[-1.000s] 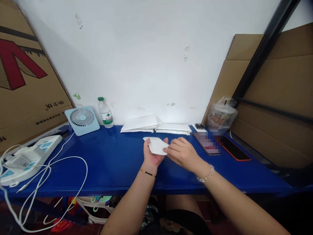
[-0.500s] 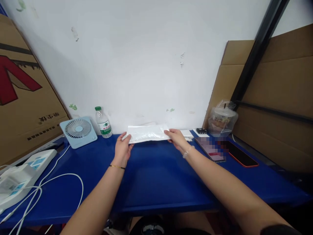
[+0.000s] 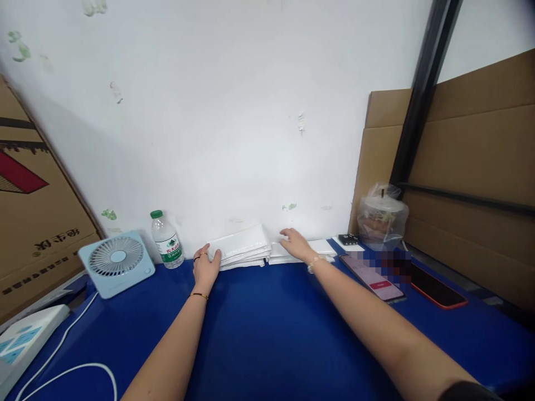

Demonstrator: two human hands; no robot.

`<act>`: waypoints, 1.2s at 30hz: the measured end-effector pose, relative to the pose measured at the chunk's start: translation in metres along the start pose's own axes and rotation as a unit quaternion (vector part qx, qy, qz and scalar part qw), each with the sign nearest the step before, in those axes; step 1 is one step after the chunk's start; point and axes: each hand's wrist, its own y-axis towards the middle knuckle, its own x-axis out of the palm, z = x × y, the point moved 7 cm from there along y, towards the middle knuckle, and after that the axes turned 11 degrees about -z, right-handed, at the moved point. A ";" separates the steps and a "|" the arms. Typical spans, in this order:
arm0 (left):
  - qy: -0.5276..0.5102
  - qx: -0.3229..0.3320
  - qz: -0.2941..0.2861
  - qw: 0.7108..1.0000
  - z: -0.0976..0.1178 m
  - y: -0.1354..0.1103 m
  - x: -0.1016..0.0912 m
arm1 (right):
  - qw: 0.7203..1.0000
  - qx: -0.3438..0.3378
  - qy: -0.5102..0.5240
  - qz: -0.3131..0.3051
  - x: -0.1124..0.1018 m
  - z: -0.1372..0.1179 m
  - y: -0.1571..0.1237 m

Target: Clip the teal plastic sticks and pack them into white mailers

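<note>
A stack of flat white folded plastic packets (image 3: 240, 245) lies at the back of the blue table against the wall. My left hand (image 3: 205, 267) rests at its left end, thumb and fingers apart and touching the edge. My right hand (image 3: 296, 244) hovers past the stack's right end, fingers spread and holding nothing. Beneath and beside my right hand lies a second, lower pile of white packets (image 3: 324, 248).
At left stand a light blue fan (image 3: 117, 257), a water bottle (image 3: 168, 245) and a white power strip (image 3: 33, 340) with a cable. To the right are a small black item (image 3: 348, 239), two phones (image 3: 376, 278) and a bagged cup (image 3: 382, 220). Cardboard (image 3: 480, 145) borders the right side.
The white packet that both hands held stretched between them now lies on the left stack. My right hand has let go and lifted off. The view has shifted.
</note>
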 end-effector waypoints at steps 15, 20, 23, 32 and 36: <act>-0.289 0.120 -0.069 0.947 0.096 -0.106 0.004 | 0.998 -0.004 0.060 -0.028 -0.087 0.098 -0.123; -0.617 -0.052 -0.370 0.693 0.153 -0.181 0.077 | 0.883 0.011 0.460 -0.089 -0.058 0.072 -0.151; -0.760 -0.036 -0.378 0.527 0.189 -0.189 0.077 | 0.798 0.011 0.582 -0.156 -0.021 0.036 -0.146; -0.841 0.024 -0.104 0.530 0.185 -0.138 0.034 | 0.545 0.100 0.810 -0.194 0.047 0.012 -0.127; -0.797 0.057 -0.024 0.601 0.192 -0.132 0.029 | 0.491 0.142 0.856 -0.074 0.051 0.032 -0.126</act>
